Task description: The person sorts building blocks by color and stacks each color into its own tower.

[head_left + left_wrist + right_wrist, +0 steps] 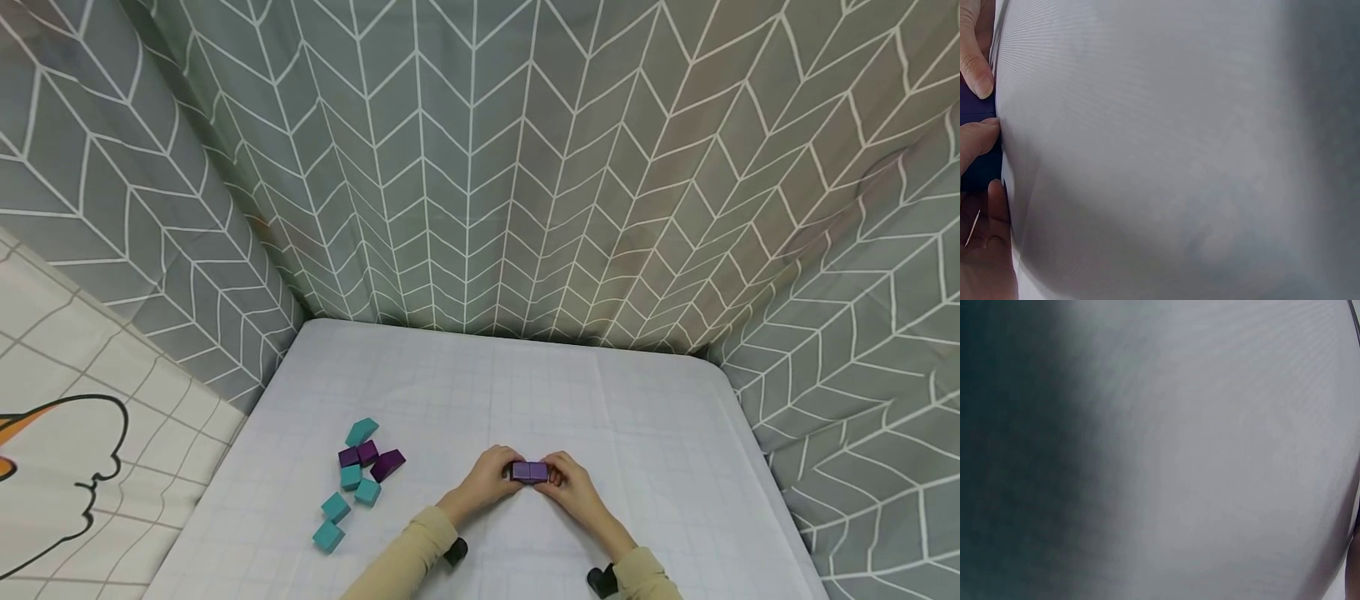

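Two purple blocks sit side by side, ends meeting, between my hands in the head view: a left purple block (521, 472) and a right purple block (538, 472). My left hand (487, 477) grips the left end with thumb and fingers. At the other end, my right hand (576, 490) pinches the right block. In the left wrist view, a thumb (979, 140) lies over the dark side of the blocks at the left edge, with the other hand's fingertip above it. Mostly blurred pale cloth fills the right wrist view.
Left on the white-covered table (660, 433) lies a loose group of turquoise blocks (351, 477) and purple blocks (387, 465). One turquoise piece (362, 432) has slanted ends. Patterned grey curtains (465, 167) surround the table's back and sides. Black wrist devices (602, 581) hang below the sleeves.
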Available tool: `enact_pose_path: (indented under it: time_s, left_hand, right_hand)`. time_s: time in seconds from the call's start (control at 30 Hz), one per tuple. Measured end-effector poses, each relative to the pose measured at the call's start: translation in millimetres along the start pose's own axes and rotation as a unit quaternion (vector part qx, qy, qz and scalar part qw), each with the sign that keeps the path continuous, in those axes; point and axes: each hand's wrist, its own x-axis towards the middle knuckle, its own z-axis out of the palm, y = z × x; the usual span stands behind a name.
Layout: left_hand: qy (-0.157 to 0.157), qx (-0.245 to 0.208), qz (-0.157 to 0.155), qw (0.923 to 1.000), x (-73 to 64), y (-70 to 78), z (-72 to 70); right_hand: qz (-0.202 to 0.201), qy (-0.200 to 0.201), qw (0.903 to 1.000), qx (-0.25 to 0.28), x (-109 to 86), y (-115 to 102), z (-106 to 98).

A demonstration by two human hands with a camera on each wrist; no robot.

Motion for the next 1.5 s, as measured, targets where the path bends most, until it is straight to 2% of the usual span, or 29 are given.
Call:
enact_pose_path:
  time_s: [0.27,0.4,0.5,0.57,0.7,0.83,0.93,1.07,1.17,1.27,1.4,1.5]
  left_hand:
    - [-0.001,-0.004,0.003,1.0,0.3,-1.8,0.8]
    - [-0.036,-0.001,0.0,0.9994,1.4,0.0,-3.2]
    - [-0.066,0.01,-0.003,0.9978,4.8,3.0,-11.8]
    - [-0.076,0.019,-0.005,0.9969,5.8,4.3,-22.4]
    - [-0.07,0.029,-0.015,0.997,8.8,6.1,-52.7]
    - [-0.029,0.025,-0.031,0.9988,9.8,3.9,-90.7]
    - [0.022,0.026,-0.031,0.9989,6.4,-2.3,-120.9]
    - [0.088,0.033,-0.037,0.9949,-10.3,-17.2,-156.6]
    - [0.115,0.042,-0.059,0.9906,-30.3,-33.1,-174.8]
    - [0.124,0.038,-0.098,0.9867,-53.3,-48.9,-185.6]
    - [0.134,0.03,-0.147,0.9795,-86.4,-67.0,-192.7]
    - [0.148,0.039,-0.166,0.9742,-110.2,-79.8,-194.9]
  right_hand:
    - [-0.004,0.001,1.0,0.006,0.7,0,1]
    - [0.011,-0.001,0.9999,0.002,1.0,-1,1]
    - [0.027,-0.002,0.9996,-0.006,0.7,-3,0]
    - [0.032,-0.005,0.9994,-0.007,0.2,-3,1]
    - [0.048,-0.012,0.9988,-0.005,-0.6,-5,1]
    - [0.054,-0.006,0.9985,0.01,-0.2,-7,0]
    - [0.048,0.0,0.9986,0.023,0.4,-7,0]
    - [0.043,-0.003,0.9987,0.028,1.9,-6,1]
    - [0.05,-0.011,0.9986,0.013,3.5,-6,1]
    - [0.063,-0.011,0.998,0.001,4.6,-7,0]
    - [0.067,-0.007,0.9978,-0.001,3.9,-8,-2]
    - [0.057,-0.008,0.9984,-0.004,2.5,-9,-1]
